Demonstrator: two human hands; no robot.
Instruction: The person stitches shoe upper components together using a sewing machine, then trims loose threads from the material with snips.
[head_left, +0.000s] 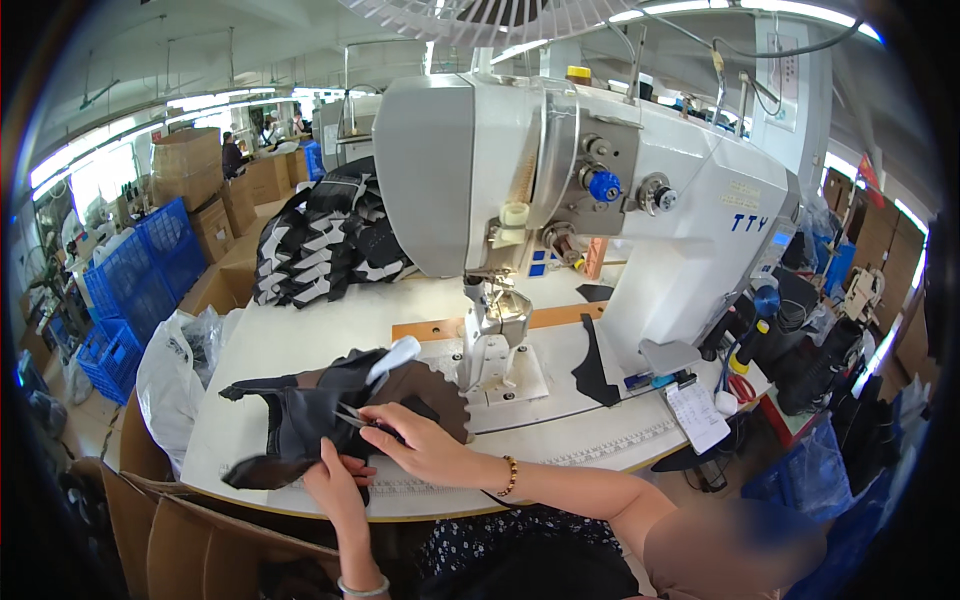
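Black sewn pieces, apparently shoe uppers of dark leather and sheer mesh [305,420], lie on the white table left of the sewing machine's needle area. My left hand [338,487] pinches their near edge from below. In my right hand [425,445], with a beaded bracelet at the wrist, are small thread snips [350,415]. Their metal blades point left over the black material. A pale, blurred flap [395,358] stands up from the pieces' far side. The presser foot [472,370] of the grey-white sewing machine [425,170] is just right of the material.
A pile of black and white cut pieces [330,240] sits at the table's far left. One black cut piece [596,365] lies right of the needle. Further right are a notepad [697,415] and red-handled scissors [740,388]. A white plastic bag [175,385] and cardboard box [185,530] border the left.
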